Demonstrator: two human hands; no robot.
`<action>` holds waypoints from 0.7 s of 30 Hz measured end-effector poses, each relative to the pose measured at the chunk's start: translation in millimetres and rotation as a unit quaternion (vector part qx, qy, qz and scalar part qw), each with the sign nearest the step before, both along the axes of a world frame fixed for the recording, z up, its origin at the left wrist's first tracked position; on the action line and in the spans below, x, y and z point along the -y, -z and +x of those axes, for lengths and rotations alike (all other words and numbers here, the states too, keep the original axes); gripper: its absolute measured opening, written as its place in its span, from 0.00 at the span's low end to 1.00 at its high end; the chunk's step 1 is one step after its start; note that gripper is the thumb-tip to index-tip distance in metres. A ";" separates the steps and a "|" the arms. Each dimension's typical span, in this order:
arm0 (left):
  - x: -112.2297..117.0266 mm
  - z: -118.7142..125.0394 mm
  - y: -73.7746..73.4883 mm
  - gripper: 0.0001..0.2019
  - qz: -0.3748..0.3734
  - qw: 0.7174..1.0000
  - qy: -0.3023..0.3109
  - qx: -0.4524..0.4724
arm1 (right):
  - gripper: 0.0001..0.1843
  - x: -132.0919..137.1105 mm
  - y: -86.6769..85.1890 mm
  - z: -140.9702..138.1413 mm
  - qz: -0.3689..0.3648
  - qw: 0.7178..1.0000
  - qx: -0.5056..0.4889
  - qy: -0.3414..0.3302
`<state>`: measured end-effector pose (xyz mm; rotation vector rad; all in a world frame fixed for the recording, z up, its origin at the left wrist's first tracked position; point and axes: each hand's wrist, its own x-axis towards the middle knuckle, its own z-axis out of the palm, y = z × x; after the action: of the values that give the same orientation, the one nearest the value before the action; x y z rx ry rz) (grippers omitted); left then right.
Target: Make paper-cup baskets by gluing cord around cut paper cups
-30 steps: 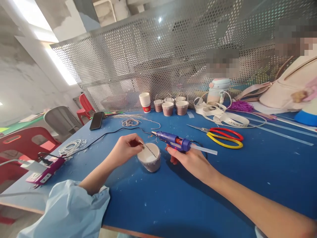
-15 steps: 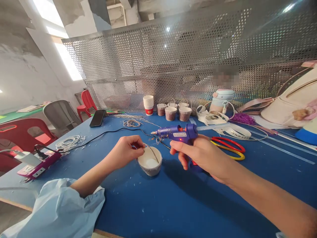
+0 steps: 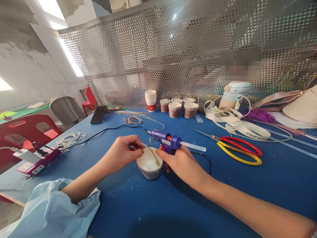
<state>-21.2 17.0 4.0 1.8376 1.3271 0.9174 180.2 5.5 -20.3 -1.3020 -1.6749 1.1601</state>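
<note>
My left hand [image 3: 126,150] is closed in a pinch at the left rim of a small cup [image 3: 150,172], which is pale inside and greyish and rough outside. Its fingertips grip one end of a thin twisted cord [image 3: 154,154] that slants across the cup's opening. In my right hand [image 3: 182,162] is a blue-purple hot glue gun [image 3: 166,141], its nozzle pointing left above and behind the cup. A clear glue stick [image 3: 193,146] juts from its back. My right thumb reaches the cup's right rim; the lower fingers and the handle are mostly hidden.
Scissors [image 3: 237,148] with red and yellow handles lie to the right. Behind stand several finished cups [image 3: 174,109], stacked paper cups [image 3: 151,100] and a bottle [image 3: 235,94]. White ribbon [image 3: 247,129], a cord coil [image 3: 133,119], a phone [image 3: 98,114] and a power strip [image 3: 37,165] are about.
My right hand has moved left with the glue gun, bringing its thumb to the cup's rim. The scissors now show fully. My left hand keeps its pinch.
</note>
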 end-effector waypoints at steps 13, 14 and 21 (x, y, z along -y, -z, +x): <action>2.6 0.5 0.7 0.03 0.018 1.000 -0.018 0.001 | 0.16 8.6 6.2 -2.2 -0.011 1.000 -0.016 0.002; 2.8 0.5 1.0 0.03 0.016 1.000 -0.019 0.002 | 0.16 8.5 7.0 -2.6 -0.013 1.000 -0.013 0.004; 4.0 2.0 2.2 0.04 0.037 0.999 -0.026 0.003 | 0.21 10.2 9.8 -4.6 -0.002 1.000 0.000 0.008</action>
<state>-19.2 12.9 1.8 1.8625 1.3599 1.0121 175.5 -4.7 -30.1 -1.3151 -1.6600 1.1538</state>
